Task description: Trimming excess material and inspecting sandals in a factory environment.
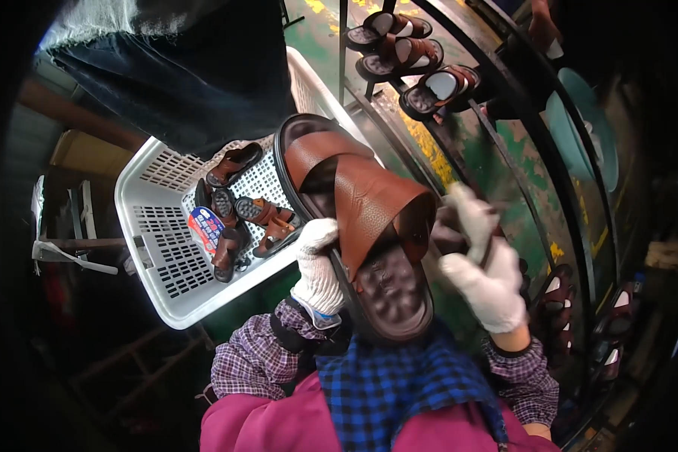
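Observation:
Large in front of me is a brown leather sandal, tilted, with broad crossed straps and a dark, bumpy footbed. My left hand, in a white knit glove, is closed on the sandal's left edge. My right hand, also gloved in white, is just right of the sandal and smeared by motion. Something dark brown shows blurred by its fingers; I cannot make out what it is or whether the hand grips it.
To the left stands a white slatted basket holding several brown sandals and a blue-and-red tag. A dark metal rack with sandals runs along the right. A teal round object is beyond it. Dark fabric hangs over the basket's far side.

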### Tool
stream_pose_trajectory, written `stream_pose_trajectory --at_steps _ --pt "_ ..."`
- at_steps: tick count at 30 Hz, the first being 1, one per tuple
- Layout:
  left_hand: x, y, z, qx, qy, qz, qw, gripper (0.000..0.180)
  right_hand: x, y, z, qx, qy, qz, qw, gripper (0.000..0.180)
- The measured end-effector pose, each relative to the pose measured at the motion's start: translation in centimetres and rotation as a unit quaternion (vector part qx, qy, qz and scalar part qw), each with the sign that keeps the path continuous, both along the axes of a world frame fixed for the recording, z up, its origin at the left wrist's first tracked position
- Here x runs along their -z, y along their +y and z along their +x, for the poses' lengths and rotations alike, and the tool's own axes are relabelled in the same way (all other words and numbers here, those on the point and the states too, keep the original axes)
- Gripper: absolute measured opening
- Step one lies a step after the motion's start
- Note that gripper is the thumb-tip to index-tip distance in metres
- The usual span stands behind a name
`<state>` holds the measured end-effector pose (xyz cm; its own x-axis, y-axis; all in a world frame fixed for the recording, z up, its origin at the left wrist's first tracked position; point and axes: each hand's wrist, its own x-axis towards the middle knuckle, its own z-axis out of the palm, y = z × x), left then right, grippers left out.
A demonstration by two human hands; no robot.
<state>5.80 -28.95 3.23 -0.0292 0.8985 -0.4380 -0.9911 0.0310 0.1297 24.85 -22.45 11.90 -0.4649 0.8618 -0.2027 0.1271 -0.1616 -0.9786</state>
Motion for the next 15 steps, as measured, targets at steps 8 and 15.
stream_pose_trajectory --at_steps 8,15 --pt "-6.1 1.6 2.2 0.142 0.424 0.079 0.891 0.127 11.5 -3.0 1.7 -0.096 0.487 -0.638 0.588 0.058" --pt "-4.0 -0.4 4.1 0.145 0.505 0.041 0.85 0.125 12.5 -4.8 0.9 -0.109 0.583 -0.729 0.341 0.056"
